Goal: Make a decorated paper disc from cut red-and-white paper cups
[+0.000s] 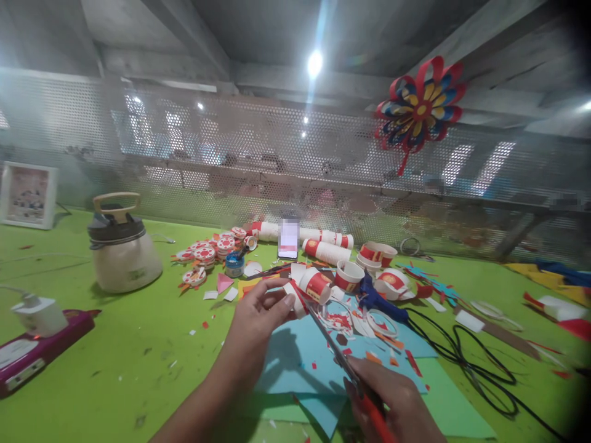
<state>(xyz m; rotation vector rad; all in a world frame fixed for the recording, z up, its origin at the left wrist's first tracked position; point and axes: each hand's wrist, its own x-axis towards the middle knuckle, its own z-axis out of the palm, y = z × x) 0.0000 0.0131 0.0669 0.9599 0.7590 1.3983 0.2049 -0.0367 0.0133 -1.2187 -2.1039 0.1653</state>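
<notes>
My left hand (261, 323) pinches a white-and-red paper cup piece (294, 299) between thumb and fingers, above the blue sheets. In my right hand (397, 394) is a pair of scissors (333, 344) with red handles, its long blades pointing up and left. The blade tips reach the lower right edge of the cup piece; whether they are parted there I cannot tell. Just behind it lies a tipped red-and-white paper cup (317, 285). Blue paper (295, 363) with scattered red, white and orange scraps (339, 322) spreads under both hands.
A blue glue gun (369, 292) with a coiled black cable (462, 344) lies right. Behind stand a phone (289, 239), stacked cups (274, 231) and a blue jar (234, 264). At left are a kettle (124, 255) and a purple power strip (50, 351). A paper flower (421, 109) hangs above.
</notes>
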